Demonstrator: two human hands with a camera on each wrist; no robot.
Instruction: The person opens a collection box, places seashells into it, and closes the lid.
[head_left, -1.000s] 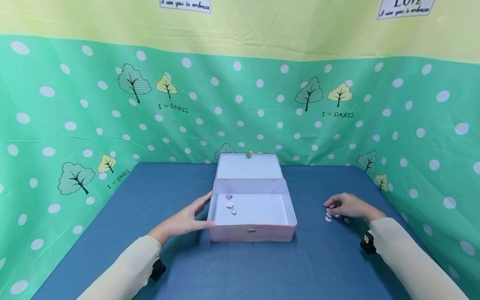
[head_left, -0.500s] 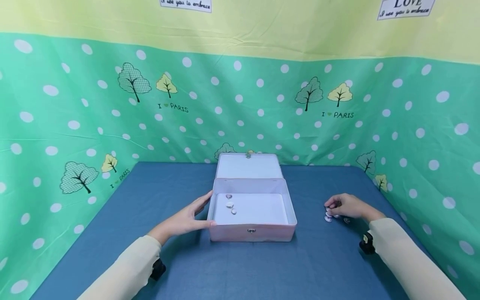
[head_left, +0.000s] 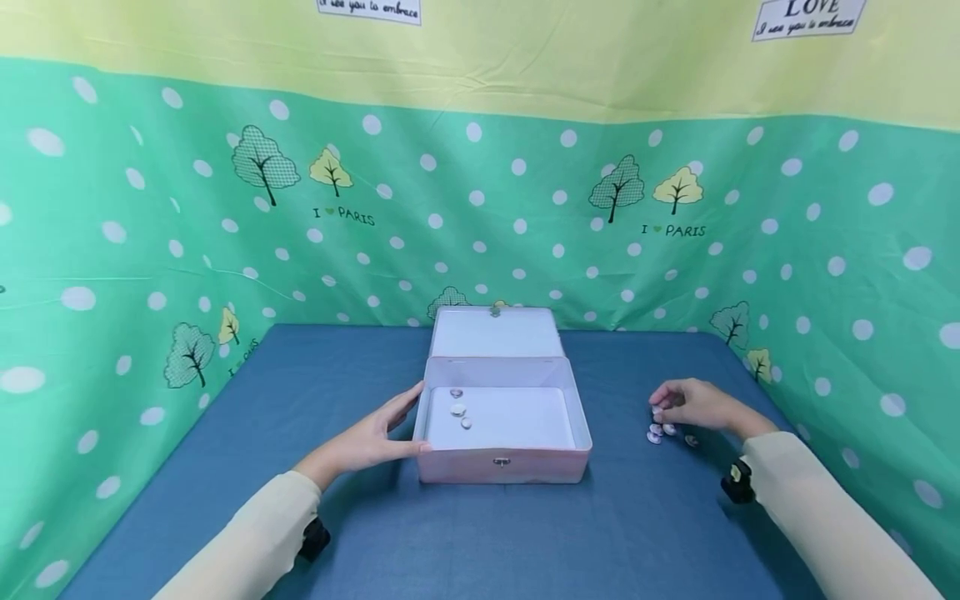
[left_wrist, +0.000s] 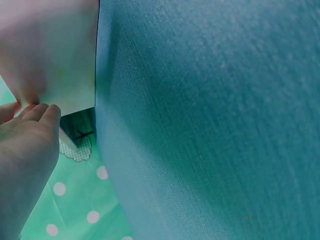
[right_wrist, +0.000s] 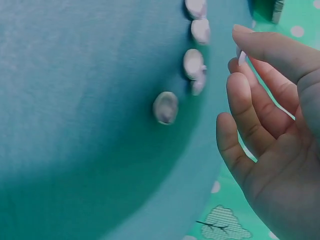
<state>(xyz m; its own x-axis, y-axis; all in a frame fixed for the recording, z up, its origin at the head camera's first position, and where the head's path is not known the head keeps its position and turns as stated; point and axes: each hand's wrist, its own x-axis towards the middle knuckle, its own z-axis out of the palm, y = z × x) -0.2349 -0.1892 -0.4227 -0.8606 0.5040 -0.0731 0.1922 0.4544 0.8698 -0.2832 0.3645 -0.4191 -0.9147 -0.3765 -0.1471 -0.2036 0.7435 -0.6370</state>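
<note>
An open pale pink hinged box (head_left: 457, 467) with a white inside stands mid-table, its lid (head_left: 495, 332) tilted back. Three small round whitish discs (head_left: 457, 409) lie in its left part. My left hand (head_left: 367, 443) rests against the box's left side, thumb at the front corner and fingers fairly straight along the wall. Out to the right, my right hand (head_left: 697, 404) is just above the table and pinches one small pale disc (right_wrist: 242, 56) between thumb and forefinger. Below it lie several similar discs (right_wrist: 166, 108); whether they are shells or badges I cannot tell.
A blue cloth covers the table (head_left: 525, 542). Behind it and at both sides hangs a green and yellow curtain (head_left: 480, 221) with dots and trees. Each wrist carries a black camera (head_left: 738, 482).
My right hand has lifted slightly from the loose discs with one disc in its fingertips, leaving more of the others in sight. The left hand stays at the box.
</note>
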